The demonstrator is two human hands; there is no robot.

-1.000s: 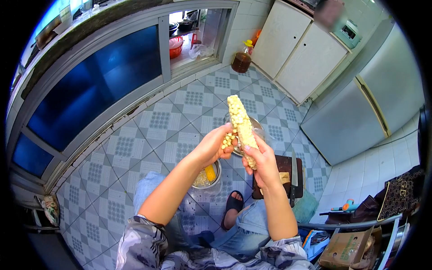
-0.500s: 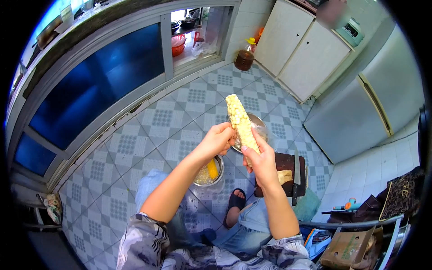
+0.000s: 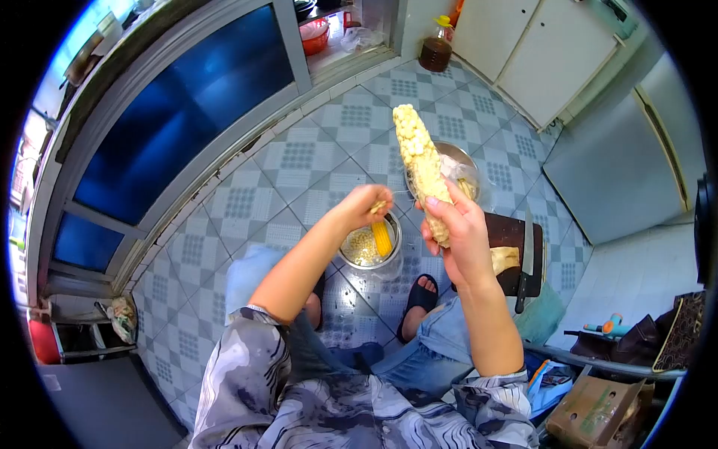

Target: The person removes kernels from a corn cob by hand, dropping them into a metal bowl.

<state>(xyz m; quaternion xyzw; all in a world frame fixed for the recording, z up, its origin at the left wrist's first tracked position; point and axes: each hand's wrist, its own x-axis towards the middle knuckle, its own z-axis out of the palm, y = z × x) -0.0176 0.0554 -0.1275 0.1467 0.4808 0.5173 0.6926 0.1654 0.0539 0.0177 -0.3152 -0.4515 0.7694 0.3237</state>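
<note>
My right hand (image 3: 458, 224) is wrapped round the lower end of a pale corn cob (image 3: 419, 153), which points up and away, partly stripped of kernels. Just left of the cob and apart from it, my left hand (image 3: 363, 207) is closed, with a few pale corn kernels (image 3: 379, 206) showing at its fingers. Below that hand stands a metal bowl (image 3: 345, 258) of loose kernels, with a yellow piece of corn (image 3: 382, 238) leaning inside it. Behind the held cob is a second metal bowl (image 3: 473, 159) containing a plastic bag, partly hidden by the cob and my right hand.
On the right, a dark cutting board (image 3: 502, 228) carries a knife (image 3: 528, 258) and a pale piece (image 3: 505, 259). A bottle of brown liquid (image 3: 435, 54) stands by the white cabinet (image 3: 561, 56). The fridge (image 3: 621, 157) is at right; a cardboard box (image 3: 598, 408) sits on a rack.
My left hand has come away from the cob and now hovers over the kernel bowl with kernels in its fingers. My right hand still grips the cob. The camera view has shifted.
</note>
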